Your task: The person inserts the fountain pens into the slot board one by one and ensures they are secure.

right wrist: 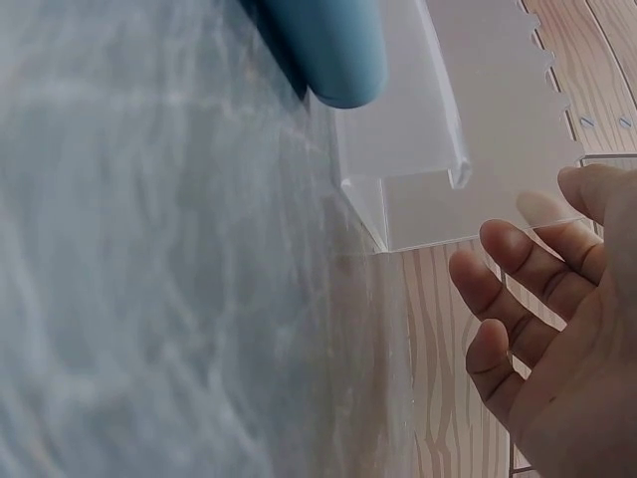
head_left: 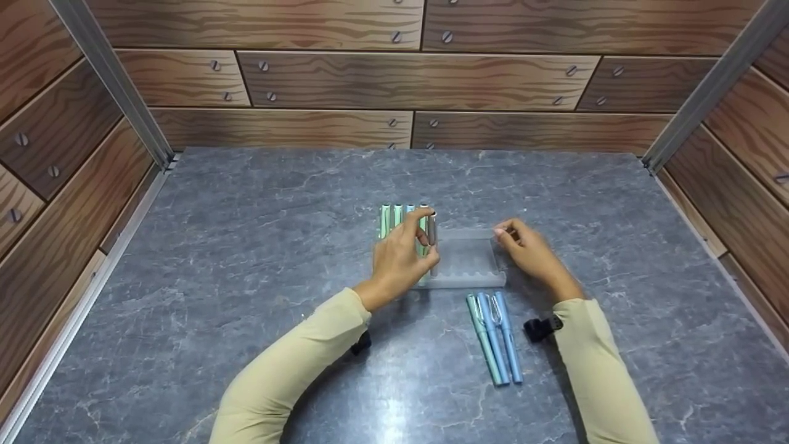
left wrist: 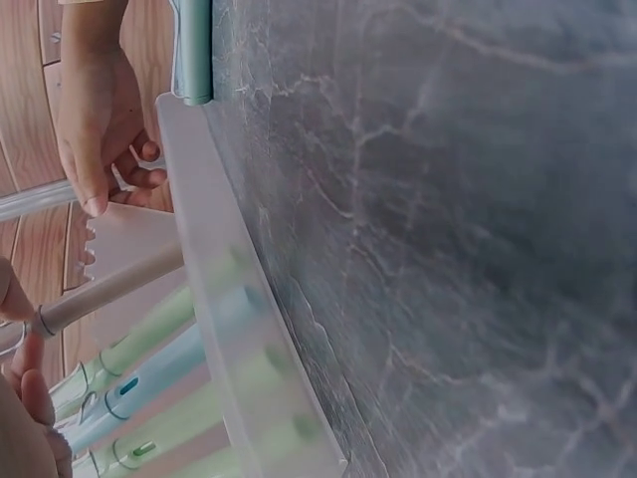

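Observation:
A frosted clear pen stand (head_left: 465, 282) with a notched rack sits mid-table. Several light green and blue pens (left wrist: 164, 383) lie side by side in its left part. My left hand (head_left: 397, 256) pinches a grey-brown pen (head_left: 432, 229), which lies in the stand just right of that row; in the left wrist view its lower end reaches the front lip. At the far right corner, my right hand (head_left: 530, 251) pinches the stand's edge between thumb and index finger. The other fingers (right wrist: 523, 264) of that hand spread loosely beside the clear side panel.
Three capped pens, one green and two blue (head_left: 500, 339), lie together on the grey marbled table (head_left: 246, 259) in front of the stand's right end. Wood-patterned walls (head_left: 333, 80) surround the table at the back and sides.

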`<action>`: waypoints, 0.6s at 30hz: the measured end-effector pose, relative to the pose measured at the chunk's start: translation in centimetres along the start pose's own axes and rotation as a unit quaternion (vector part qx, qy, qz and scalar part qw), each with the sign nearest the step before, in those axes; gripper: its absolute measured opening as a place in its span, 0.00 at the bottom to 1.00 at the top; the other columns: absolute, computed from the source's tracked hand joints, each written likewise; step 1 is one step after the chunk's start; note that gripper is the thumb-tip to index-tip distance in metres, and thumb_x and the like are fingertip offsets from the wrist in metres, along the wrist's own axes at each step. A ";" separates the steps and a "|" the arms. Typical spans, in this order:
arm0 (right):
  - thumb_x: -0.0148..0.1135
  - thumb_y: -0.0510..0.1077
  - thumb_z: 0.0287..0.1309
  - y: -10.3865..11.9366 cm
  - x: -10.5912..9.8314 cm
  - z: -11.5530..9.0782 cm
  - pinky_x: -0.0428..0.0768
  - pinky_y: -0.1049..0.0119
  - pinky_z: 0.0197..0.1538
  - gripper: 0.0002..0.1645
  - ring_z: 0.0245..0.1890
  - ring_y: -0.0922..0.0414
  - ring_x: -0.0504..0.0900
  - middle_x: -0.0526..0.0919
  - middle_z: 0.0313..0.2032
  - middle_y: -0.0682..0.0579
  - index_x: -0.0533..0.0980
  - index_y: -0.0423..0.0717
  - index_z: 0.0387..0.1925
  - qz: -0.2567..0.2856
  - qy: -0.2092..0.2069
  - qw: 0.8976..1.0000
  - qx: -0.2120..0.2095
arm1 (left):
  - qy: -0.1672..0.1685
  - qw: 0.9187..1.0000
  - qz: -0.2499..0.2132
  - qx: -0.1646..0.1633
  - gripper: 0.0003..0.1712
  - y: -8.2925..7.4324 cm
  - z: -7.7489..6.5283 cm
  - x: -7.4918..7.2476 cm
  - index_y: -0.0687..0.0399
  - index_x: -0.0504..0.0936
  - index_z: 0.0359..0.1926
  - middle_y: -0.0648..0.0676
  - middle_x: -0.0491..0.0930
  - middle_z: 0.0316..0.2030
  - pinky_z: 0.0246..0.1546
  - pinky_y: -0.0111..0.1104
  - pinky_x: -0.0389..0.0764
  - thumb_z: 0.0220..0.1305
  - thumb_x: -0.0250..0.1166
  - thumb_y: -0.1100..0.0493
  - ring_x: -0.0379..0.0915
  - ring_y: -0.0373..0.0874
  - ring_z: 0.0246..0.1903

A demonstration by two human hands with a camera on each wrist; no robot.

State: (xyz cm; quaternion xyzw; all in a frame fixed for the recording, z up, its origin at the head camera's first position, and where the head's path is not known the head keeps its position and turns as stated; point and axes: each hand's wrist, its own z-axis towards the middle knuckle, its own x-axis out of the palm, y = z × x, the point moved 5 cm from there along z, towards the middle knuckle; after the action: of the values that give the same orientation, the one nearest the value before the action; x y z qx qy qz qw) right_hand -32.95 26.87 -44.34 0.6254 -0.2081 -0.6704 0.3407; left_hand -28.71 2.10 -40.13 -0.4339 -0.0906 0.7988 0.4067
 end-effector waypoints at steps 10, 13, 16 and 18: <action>0.48 0.46 0.72 0.0 0.1 0.0 0.73 0.66 0.41 0.17 0.35 0.60 0.75 0.80 0.38 0.40 0.73 0.36 0.48 -0.003 -0.002 1.000 -0.009 | 0.033 0.999 0.029 -0.025 0.35 0.0 0.2 0.4 0.42 0.67 0.59 0.43 0.79 0.27 0.19 0.27 0.66 0.47 0.67 0.60 0.70 0.37 0.23; 0.48 0.47 0.72 0.0 0.1 0.0 0.73 0.67 0.41 0.17 0.35 0.60 0.75 0.80 0.39 0.40 0.73 0.37 0.48 0.002 0.000 1.000 -0.005 | 0.043 0.998 0.039 -0.027 0.35 0.0 0.2 0.5 0.42 0.67 0.59 0.42 0.80 0.28 0.19 0.28 0.67 0.48 0.67 0.59 0.71 0.37 0.22; 0.48 0.46 0.72 0.0 0.1 0.0 0.73 0.67 0.41 0.16 0.36 0.60 0.74 0.80 0.39 0.40 0.73 0.36 0.48 0.006 0.001 1.000 -0.005 | 0.054 0.997 0.050 -0.026 0.36 0.0 0.3 0.6 0.42 0.66 0.60 0.42 0.80 0.28 0.18 0.28 0.67 0.48 0.67 0.59 0.71 0.37 0.22; 0.48 0.45 0.72 0.0 0.1 0.0 0.73 0.67 0.42 0.16 0.36 0.60 0.74 0.80 0.39 0.40 0.73 0.36 0.48 0.006 0.001 1.000 -0.008 | 0.062 0.996 0.060 -0.024 0.36 0.0 0.3 0.7 0.41 0.65 0.60 0.42 0.80 0.28 0.18 0.28 0.67 0.48 0.66 0.58 0.71 0.37 0.21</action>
State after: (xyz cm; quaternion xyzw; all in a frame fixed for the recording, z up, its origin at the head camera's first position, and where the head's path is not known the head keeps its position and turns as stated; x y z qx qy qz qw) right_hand -32.96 26.80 -44.37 0.6221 -0.2066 -0.6691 0.3502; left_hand -29.15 2.67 -40.33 -0.4964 -0.0582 0.7912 0.3526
